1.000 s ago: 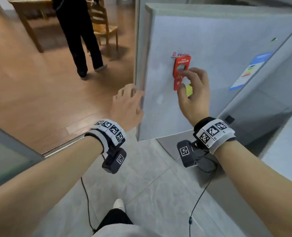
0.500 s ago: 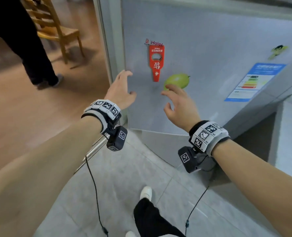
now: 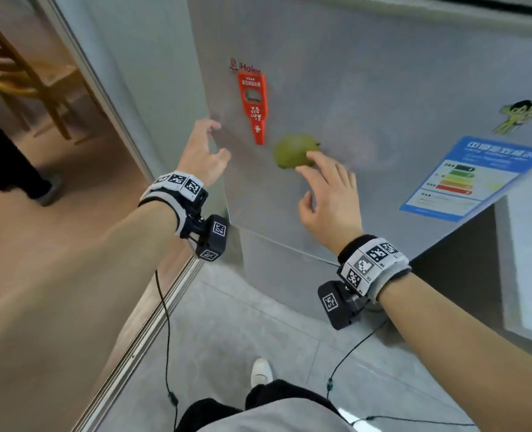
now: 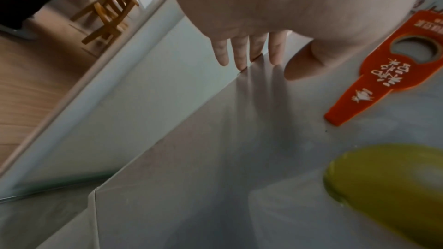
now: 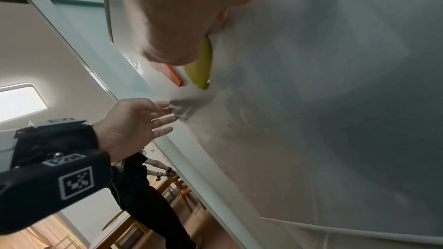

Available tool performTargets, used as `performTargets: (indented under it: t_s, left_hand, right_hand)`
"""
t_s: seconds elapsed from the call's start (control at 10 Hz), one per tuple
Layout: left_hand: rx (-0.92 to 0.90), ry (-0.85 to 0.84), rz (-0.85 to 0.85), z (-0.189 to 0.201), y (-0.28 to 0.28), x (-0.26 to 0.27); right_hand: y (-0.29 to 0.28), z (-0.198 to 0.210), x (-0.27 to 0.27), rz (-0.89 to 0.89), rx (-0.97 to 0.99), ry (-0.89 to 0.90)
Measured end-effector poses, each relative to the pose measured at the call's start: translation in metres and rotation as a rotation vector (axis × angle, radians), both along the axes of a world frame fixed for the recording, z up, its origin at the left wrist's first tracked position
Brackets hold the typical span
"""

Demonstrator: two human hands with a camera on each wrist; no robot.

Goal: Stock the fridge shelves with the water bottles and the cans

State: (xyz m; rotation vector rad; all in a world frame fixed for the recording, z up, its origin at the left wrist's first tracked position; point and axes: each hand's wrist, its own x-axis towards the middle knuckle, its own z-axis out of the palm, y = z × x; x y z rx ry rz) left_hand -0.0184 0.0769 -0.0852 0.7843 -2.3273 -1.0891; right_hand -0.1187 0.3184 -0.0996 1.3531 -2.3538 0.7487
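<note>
Both hands open — left hand (image 3: 203, 150) now at fridge door (image 3: 367, 98) edge, right hand (image 3: 330, 198) spread.

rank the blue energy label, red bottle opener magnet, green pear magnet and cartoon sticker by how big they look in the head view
1. blue energy label, clearly largest
2. red bottle opener magnet
3. green pear magnet and cartoon sticker: too close to rank; part of the pear is hidden behind the right hand

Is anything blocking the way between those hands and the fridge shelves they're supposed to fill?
Yes. The closed fridge door covers the shelves. The left hand is at its left edge, and the right hand is open in front of it by the green fruit magnet. No bottles or cans are in view.
</note>
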Motion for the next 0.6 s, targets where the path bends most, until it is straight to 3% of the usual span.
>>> performTargets:
  t_s: [0.3,0.6]
  left_hand:
    - [0.075,0.062,-0.107,-0.012,-0.016,-0.041]
    - [-0.086,-0.083,-0.247,-0.006,-0.028,-0.021]
  right_hand:
    - [-0.016,0.003,-0.008,-0.127,0.091,0.046]
    - [-0.024,0.020,0.017,-0.223,0.141,-0.105]
